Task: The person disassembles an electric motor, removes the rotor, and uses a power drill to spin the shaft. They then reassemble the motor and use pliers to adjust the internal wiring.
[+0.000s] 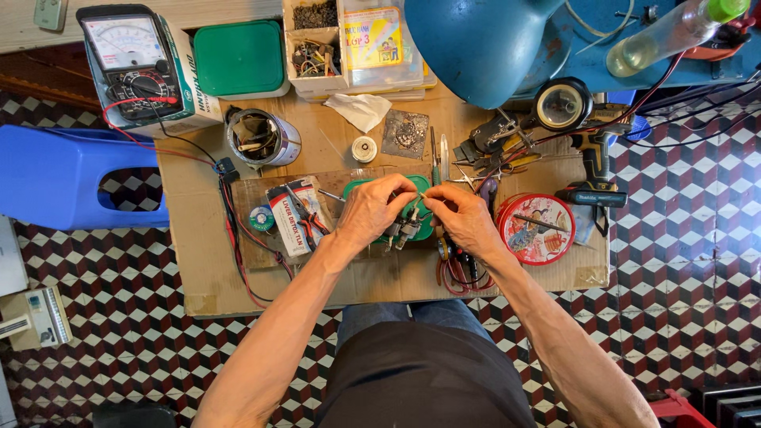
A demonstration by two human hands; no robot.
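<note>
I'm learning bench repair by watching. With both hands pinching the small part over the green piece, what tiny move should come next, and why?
Probably steady it first: lower both wrists onto the cardboard work surface. The left hand and right hand meet fingertip to fingertip on a small part with metal leads above the green piece, and such fine work likely needs braced hands. What the part is, I cannot tell.

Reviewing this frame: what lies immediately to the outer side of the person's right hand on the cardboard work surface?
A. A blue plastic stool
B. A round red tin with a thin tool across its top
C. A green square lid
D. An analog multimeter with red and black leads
B: the round red tin sits just beside the right hand, with a thin tool lying across it.
</note>
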